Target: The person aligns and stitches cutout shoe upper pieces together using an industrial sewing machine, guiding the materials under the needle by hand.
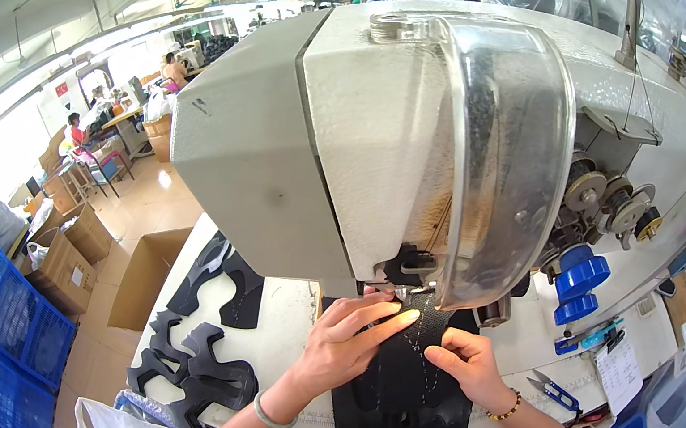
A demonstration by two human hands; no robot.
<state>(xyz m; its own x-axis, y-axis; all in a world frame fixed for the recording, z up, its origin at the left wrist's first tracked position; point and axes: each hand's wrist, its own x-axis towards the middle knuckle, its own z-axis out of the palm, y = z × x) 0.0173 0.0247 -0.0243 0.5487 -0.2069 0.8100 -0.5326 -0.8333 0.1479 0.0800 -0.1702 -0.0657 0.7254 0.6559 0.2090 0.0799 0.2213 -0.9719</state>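
Observation:
A black stitched fabric piece [400, 387] hangs from the sewing machine [344, 124] toward me, with pale dashed lines of stitching along it. A textured black strap [431, 321] lies at its upper end, under the needle area. My left hand [347, 342] rests on the piece's left side, fingers stretched out flat, their tips close beside the presser foot [414, 291]. At the right edge my right hand [467, 366] has its fingers curled round the piece, thumb pointing left next to the strap. What lies under the curled fingers is hidden.
Black cut pieces [200, 362] lie on the table at left. Blue-handled thread snips [553, 393] and a paper slip [617, 373] lie at right. Blue crates [15, 304] and cardboard boxes [65, 272] stand on the floor at left. Other people sit farther back.

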